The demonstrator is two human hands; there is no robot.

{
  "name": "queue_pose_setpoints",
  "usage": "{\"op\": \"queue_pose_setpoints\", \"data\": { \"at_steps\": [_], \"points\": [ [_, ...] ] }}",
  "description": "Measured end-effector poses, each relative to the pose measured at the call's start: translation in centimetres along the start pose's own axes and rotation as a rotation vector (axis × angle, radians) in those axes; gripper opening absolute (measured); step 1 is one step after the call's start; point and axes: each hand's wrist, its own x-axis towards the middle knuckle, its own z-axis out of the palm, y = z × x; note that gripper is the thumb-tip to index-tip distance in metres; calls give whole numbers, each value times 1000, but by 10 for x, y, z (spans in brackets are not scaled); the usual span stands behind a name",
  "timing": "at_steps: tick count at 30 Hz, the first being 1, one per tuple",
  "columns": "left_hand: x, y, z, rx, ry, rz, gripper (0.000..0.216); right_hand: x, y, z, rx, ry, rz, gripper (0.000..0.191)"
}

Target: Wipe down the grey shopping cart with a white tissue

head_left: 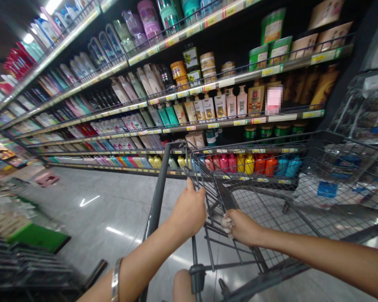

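left hand: curled over cart flap top edge | right hand: fingers closed on flap's wire | shopping cart: on aisle floor facing bottle shelves

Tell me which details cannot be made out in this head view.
- Left hand palm: hidden against the shopping cart frame; its grip looks closed.
- Right hand fingertips: blurred at the cart's wire flap.
- One bottle label: pixelated.
- Price tags: too small to read.
- Cart's contents: motion-blurred.
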Motion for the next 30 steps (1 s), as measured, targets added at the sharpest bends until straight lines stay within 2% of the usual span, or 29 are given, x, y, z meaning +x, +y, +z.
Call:
{"op": "queue_pose_setpoints", "data": {
  "at_steps": [3,8,12,15,19,23,28,30],
  "points": [
    [0,-1,0,-8,8,4,35,1,6,-1,-108,-65,90,22],
    [-1,-2,0,-21,10,14,34,-3,-4,-5,-374,-62,45,17],
    [0,-5,0,-43,9,22,36,-3,-11,-5,-397,-59,89,16],
    [1,-7,2,-71,24,32,37,0,-7,-4,-263,-27,165,20],
    [2,-9,4,-99,46,29,38,6,8,-5,2,-163,370,24],
    [2,-8,5,-87,51,37,38,7,16,-6,143,-246,421,20],
    [2,-6,4,-108,51,34,35,-2,0,-8,501,-331,555,18],
    [1,-6,3,-109,62,29,35,-7,-12,-13,605,-360,559,17]
  ]
}}
